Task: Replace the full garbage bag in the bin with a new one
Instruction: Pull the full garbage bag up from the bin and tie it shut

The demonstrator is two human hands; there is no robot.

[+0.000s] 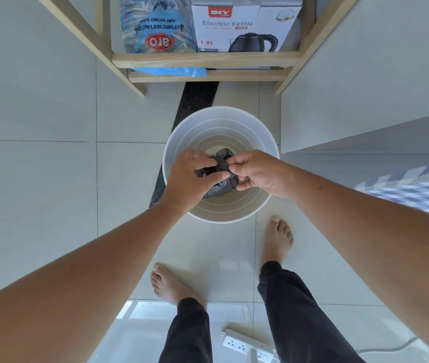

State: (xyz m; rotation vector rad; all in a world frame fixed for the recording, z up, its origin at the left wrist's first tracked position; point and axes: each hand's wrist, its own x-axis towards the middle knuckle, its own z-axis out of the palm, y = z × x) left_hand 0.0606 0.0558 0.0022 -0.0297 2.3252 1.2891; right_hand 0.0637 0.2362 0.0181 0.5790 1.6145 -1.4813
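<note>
A round white bin (234,119) stands on the tiled floor just ahead of my feet, its ribbed inside bare. Over its opening I hold a crumpled, folded black garbage bag (221,179). My left hand (189,179) grips the bag's left side with curled fingers. My right hand (258,174) pinches its upper edge between thumb and fingertips. Both hands sit close together above the bin's middle. Part of the bag is hidden behind my fingers.
A wooden shelf (208,60) stands behind the bin with a sugar bag (155,24) and an electric kettle box (245,24). A dark strip (195,98) lies on the floor by the bin. A white power strip (247,344) lies near my feet. White furniture (365,87) is right.
</note>
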